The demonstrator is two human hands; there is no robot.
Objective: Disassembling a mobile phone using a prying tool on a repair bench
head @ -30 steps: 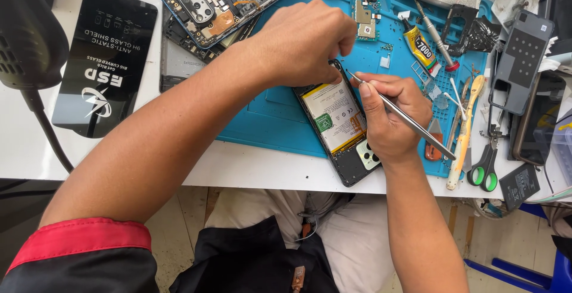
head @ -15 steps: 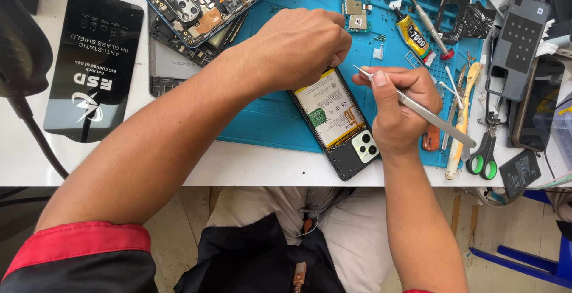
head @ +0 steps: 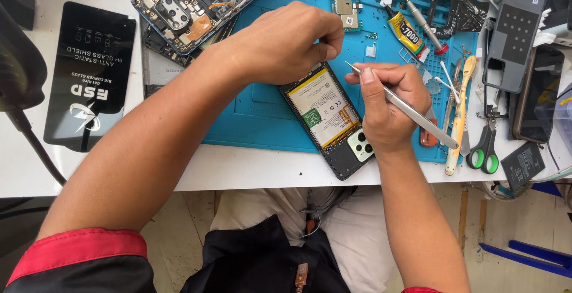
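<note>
**Two hands at work on an opened phone**

The right hand (head: 390, 105) pinches metal tweezers (head: 411, 111) between thumb and fingers, tips aimed up and left, just beside the left hand's fingertips. The left hand (head: 286, 42) lies fist-like, knuckles up, fingers curled and pressed on the top end of the phone (head: 330, 120). The phone rests backless, battery and camera exposed, angled on a blue mat (head: 250, 114) near the table's front edge. To do this well, the left hand should likely pin the phone firmly while the tweezer tips stay low and steady. Both forearms reach in from below, the left crossing diagonally. Scissors (head: 485, 147) and a glue tube (head: 405, 30) lie to the right; another opened phone (head: 179, 16) sits up left.
</note>
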